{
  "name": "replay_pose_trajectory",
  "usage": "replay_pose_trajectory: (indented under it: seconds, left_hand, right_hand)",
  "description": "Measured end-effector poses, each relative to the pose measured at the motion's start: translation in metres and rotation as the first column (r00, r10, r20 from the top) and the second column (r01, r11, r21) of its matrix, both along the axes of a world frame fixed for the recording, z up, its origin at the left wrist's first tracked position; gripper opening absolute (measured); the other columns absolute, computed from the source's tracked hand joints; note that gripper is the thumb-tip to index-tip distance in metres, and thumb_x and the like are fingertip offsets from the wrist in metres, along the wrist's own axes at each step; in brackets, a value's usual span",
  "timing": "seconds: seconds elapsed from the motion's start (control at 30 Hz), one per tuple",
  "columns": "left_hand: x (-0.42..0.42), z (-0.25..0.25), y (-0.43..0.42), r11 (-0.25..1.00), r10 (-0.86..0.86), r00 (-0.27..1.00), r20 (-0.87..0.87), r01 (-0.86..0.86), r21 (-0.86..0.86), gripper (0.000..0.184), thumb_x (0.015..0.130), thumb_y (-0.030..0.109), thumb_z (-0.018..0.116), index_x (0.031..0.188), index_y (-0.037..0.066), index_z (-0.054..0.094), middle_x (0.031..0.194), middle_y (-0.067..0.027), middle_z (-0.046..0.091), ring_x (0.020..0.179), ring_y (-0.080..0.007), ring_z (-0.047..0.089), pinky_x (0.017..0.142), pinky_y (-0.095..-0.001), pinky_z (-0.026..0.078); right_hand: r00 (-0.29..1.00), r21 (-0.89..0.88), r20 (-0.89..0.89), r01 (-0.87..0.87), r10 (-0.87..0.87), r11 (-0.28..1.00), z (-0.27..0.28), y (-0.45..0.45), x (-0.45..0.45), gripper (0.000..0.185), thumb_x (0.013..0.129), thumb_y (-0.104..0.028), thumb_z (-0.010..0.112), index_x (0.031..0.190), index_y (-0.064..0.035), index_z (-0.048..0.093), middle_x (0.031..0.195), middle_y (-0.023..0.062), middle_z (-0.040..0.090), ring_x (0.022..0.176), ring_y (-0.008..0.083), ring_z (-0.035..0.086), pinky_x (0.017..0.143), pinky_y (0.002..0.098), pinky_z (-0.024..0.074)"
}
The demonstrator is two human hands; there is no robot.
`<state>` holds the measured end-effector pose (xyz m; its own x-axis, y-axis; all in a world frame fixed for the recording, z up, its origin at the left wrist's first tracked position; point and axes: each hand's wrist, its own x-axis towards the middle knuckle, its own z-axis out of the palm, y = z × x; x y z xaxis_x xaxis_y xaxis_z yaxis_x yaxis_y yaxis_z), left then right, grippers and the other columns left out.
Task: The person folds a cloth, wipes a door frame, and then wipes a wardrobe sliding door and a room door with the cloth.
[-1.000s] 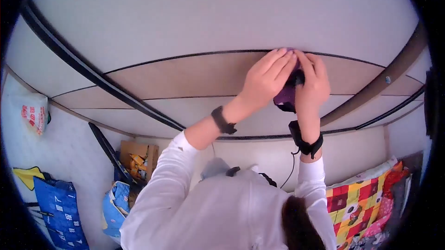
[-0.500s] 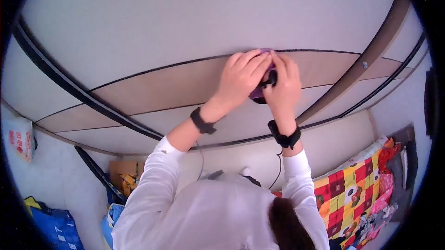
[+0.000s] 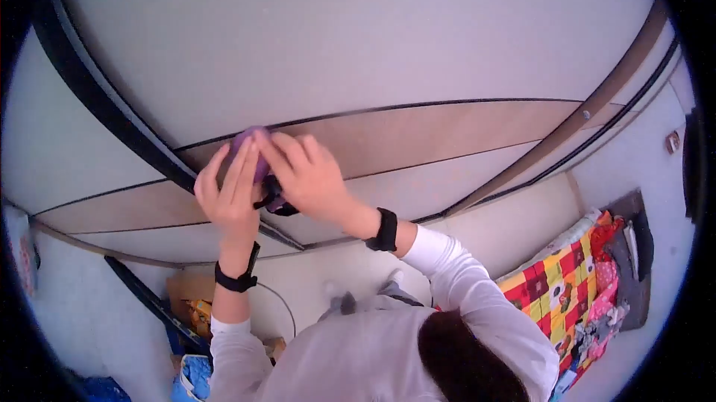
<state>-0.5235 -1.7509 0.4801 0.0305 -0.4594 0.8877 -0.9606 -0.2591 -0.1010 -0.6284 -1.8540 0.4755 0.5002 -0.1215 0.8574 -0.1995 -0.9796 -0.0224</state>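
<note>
Both hands press a purple cloth (image 3: pixel 261 170) with black parts against the wardrobe door (image 3: pixel 418 44). It sits on the brown band (image 3: pixel 403 137), close to the dark vertical frame strip (image 3: pixel 112 96) on the left. My left hand (image 3: pixel 233 197) covers the cloth's left side, its fingers reaching up over it. From the right, my right hand (image 3: pixel 309 178) lies over it with bent fingers, the tips meeting those of the left hand. Much of the cloth is hidden under the fingers, so its exact form cannot be made out. A black band is strapped round each wrist.
A bed with a checked red and yellow quilt (image 3: pixel 548 290) stands at the lower right, clothes (image 3: pixel 600 320) heaped beside it. A cardboard box (image 3: pixel 186 290) and a blue bag (image 3: pixel 192 378) are on the floor at the lower left. A cable (image 3: pixel 287 301) hangs near my left arm.
Both hands and the purple cloth have moved left along the brown band, from the middle of the door to near the left frame strip. The view has shifted slightly.
</note>
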Motion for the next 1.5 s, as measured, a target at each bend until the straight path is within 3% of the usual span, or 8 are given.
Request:
replay_pose_trajectory:
  seconds: [0.2, 0.43, 0.67, 0.87, 0.9, 1.0, 1.23, 1.5]
  left_hand:
    - [0.011, -0.010, 0.000, 0.998, -0.024, 1.000, -0.010, 0.024, -0.051, 0.030, 0.083, 0.014, 0.053, 0.110, 0.007, 0.063, 0.113, -0.0026, 0.062, 0.104, -0.0248, 0.056, 0.078, -0.0346, 0.042]
    - [-0.028, -0.010, -0.034, 0.992, -0.099, 0.990, -0.098, 0.091, -0.086, 0.033, 0.087, 0.017, 0.046, 0.113, 0.002, 0.059, 0.117, -0.0077, 0.060, 0.107, -0.0273, 0.054, 0.085, -0.0372, 0.040]
    - [-0.123, 0.005, -0.112, 0.966, -0.259, 0.963, -0.073, 0.259, -0.017, 0.039, 0.076, 0.008, 0.055, 0.114, 0.006, 0.058, 0.116, -0.0065, 0.059, 0.106, -0.0258, 0.054, 0.087, -0.0376, 0.041]
    - [-0.228, 0.013, -0.206, 0.911, -0.412, 0.911, -0.014, 0.411, -0.021, 0.034, 0.075, 0.009, 0.057, 0.109, 0.005, 0.061, 0.112, -0.0056, 0.061, 0.102, -0.0234, 0.056, 0.085, -0.0359, 0.043]
    - [-0.246, 0.014, -0.223, 0.905, -0.424, 0.905, 0.019, 0.425, -0.031, 0.032, 0.076, 0.011, 0.057, 0.107, 0.005, 0.062, 0.110, -0.0050, 0.061, 0.100, -0.0216, 0.057, 0.082, -0.0338, 0.045]
    - [-0.298, 0.018, -0.270, 0.861, -0.504, 0.862, 0.055, 0.506, -0.042, 0.028, 0.075, 0.009, 0.058, 0.103, 0.004, 0.063, 0.108, -0.0058, 0.061, 0.097, -0.0194, 0.059, 0.079, -0.0297, 0.047]
    - [-0.396, 0.027, -0.362, 0.754, -0.648, 0.754, 0.104, 0.655, -0.051, 0.026, 0.071, 0.008, 0.060, 0.097, 0.001, 0.062, 0.101, -0.0074, 0.061, 0.094, -0.0195, 0.058, 0.078, -0.0300, 0.049]
    - [-0.464, 0.033, -0.417, 0.659, -0.750, 0.658, 0.066, 0.752, -0.001, 0.034, 0.071, 0.008, 0.057, 0.104, 0.001, 0.058, 0.105, -0.0097, 0.061, 0.096, -0.0237, 0.058, 0.079, -0.0322, 0.048]
  right_hand:
    - [1.000, -0.051, -0.021, 0.014, -0.015, 0.999, 0.011, 0.007, 0.005, 0.061, 0.063, -0.014, 0.061, 0.122, -0.0056, 0.052, 0.106, 0.0050, 0.051, 0.078, 0.0193, 0.046, 0.061, 0.0262, 0.0463]
    - [0.995, -0.089, -0.042, 0.091, -0.095, 0.992, 0.028, -0.018, -0.032, 0.062, 0.056, -0.015, 0.064, 0.117, -0.0069, 0.055, 0.102, 0.0014, 0.052, 0.078, 0.0174, 0.047, 0.060, 0.0252, 0.0467]
    - [0.981, -0.095, 0.012, 0.194, -0.194, 0.976, 0.026, -0.097, -0.137, 0.066, 0.048, -0.014, 0.067, 0.113, -0.0108, 0.058, 0.099, -0.0001, 0.055, 0.077, 0.0186, 0.050, 0.060, 0.0262, 0.0477]
    - [0.957, -0.071, 0.026, 0.291, -0.290, 0.954, 0.024, -0.176, -0.256, 0.066, 0.046, -0.007, 0.068, 0.111, -0.0114, 0.059, 0.100, 0.0018, 0.057, 0.077, 0.0213, 0.051, 0.060, 0.0295, 0.0464]
    - [0.933, -0.058, -0.009, 0.358, -0.359, 0.932, 0.026, -0.185, -0.277, 0.053, 0.059, -0.012, 0.064, 0.112, -0.0147, 0.059, 0.099, -0.0017, 0.056, 0.078, 0.0201, 0.051, 0.062, 0.0288, 0.0491]
    - [0.891, -0.024, -0.001, 0.455, -0.455, 0.890, 0.022, -0.223, -0.332, 0.053, 0.057, -0.009, 0.064, 0.110, -0.0143, 0.059, 0.097, -0.0017, 0.057, 0.077, 0.0218, 0.051, 0.061, 0.0300, 0.0489]
    - [0.836, 0.010, 0.138, 0.535, -0.531, 0.845, 0.016, -0.297, -0.427, 0.061, 0.045, 0.003, 0.062, 0.104, -0.0111, 0.059, 0.098, 0.0019, 0.056, 0.082, 0.0247, 0.050, 0.063, 0.0311, 0.0471]
    - [0.744, 0.130, 0.345, 0.566, -0.572, 0.814, 0.001, -0.349, -0.482, 0.052, 0.054, 0.009, 0.057, 0.103, -0.0086, 0.060, 0.096, 0.0061, 0.057, 0.087, 0.0286, 0.051, 0.071, 0.0343, 0.0460]
